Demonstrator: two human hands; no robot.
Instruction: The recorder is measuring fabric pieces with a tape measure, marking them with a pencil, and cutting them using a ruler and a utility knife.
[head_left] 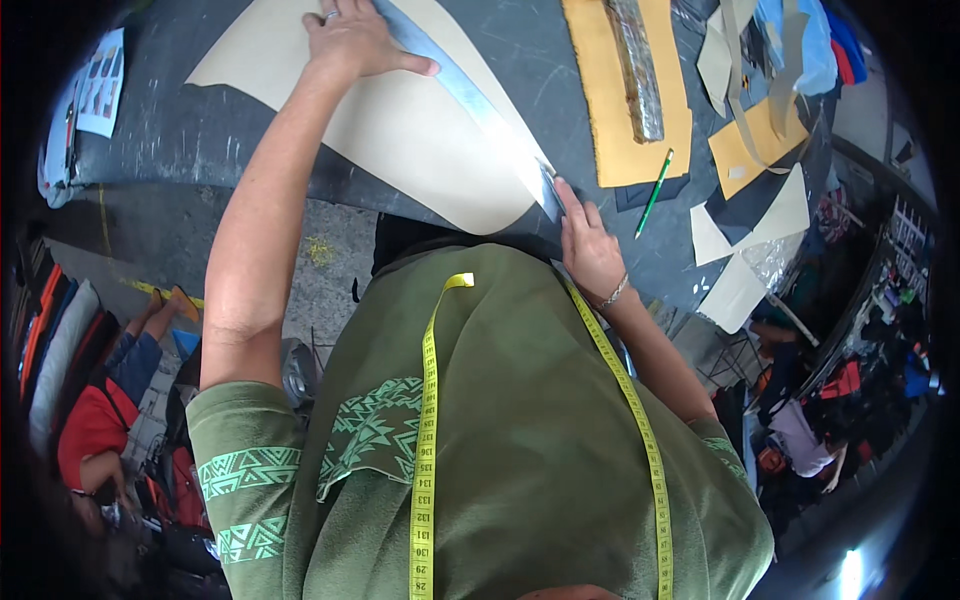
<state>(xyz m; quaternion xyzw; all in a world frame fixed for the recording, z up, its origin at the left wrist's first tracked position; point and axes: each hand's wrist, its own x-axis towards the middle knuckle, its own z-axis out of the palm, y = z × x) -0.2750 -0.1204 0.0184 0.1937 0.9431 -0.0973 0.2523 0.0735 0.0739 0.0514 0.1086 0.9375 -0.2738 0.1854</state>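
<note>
The yellow tape measure (428, 420) is closest to the camera. It hangs around the person's neck and runs down the green shirt (500, 440) at the bottom of the frame.

The long metal ruler (470, 95) is the thing both hands are working with. It lies slanted on a big cream paper sheet (400, 130), from the top middle of the frame down toward the center. The left hand (350, 42), at the top of the frame, lies flat with fingers spread and presses down on the far end of the ruler. The right hand (590, 250), just right of center, rests at the near end, with its fingertips touching the ruler's tip. It holds nothing that I can see.

It looks like the ruler is being lined up and held firm on the paper, getting ready for a line to be drawn. A line like that needs the ruler kept very steady, and something to draw with.

A green pencil (655, 193) lies just beside the right hand, a little up and to the right, on the dark desk (200, 140). Past it, in the upper right, are a yellow-orange sheet (625, 150) with a shiny flat bar (640, 70) on it, and loose paper pieces (750, 220).

At the lower left, another person in red (95, 420) sits on the floor.
</note>
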